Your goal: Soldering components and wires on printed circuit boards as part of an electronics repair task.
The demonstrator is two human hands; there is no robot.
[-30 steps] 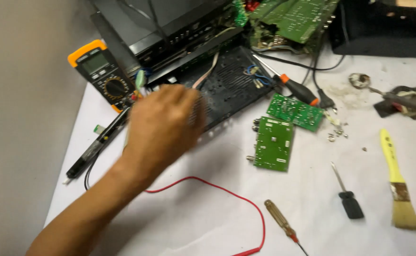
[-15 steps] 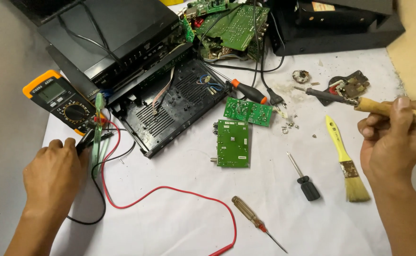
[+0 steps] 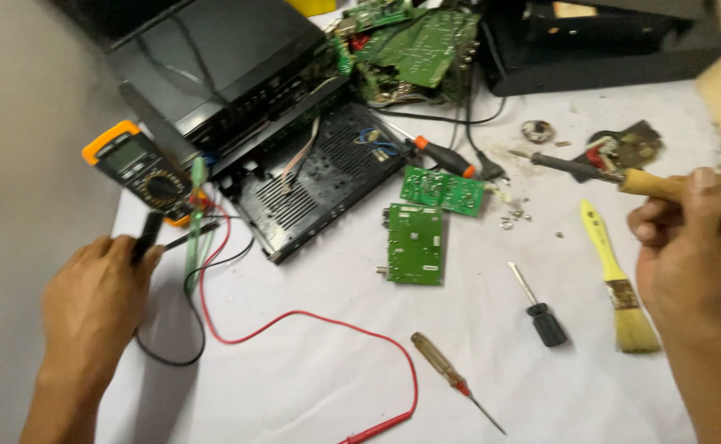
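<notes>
Head view. Left hand [image 3: 97,300], lower left of the frame, is closed around the black test probe [image 3: 148,236], whose long axis runs up and slightly right from the fingers toward the orange-cased multimeter [image 3: 140,168] at upper left; the meter lies just above the hand, close but apart from it. The probe's black lead loops below the hand on the white table [image 3: 311,378], and a red lead [image 3: 319,321] curves from the meter across the lower centre to a red probe at the bottom edge.

Right hand [image 3: 689,247], at the right edge, is clamped on the wooden handle of a soldering iron [image 3: 615,177]. The iron's long axis lies nearly level, its tip pointing left toward centre frame.

Between the two hands lie two green circuit boards [image 3: 416,242], left of the iron's tip and well apart from it. The right hand is the nearer to them. An open black chassis [image 3: 319,177] sits upper centre. A yellow-handled brush [image 3: 615,279] and a black screwdriver [image 3: 541,312] lie just left of the right hand.
</notes>
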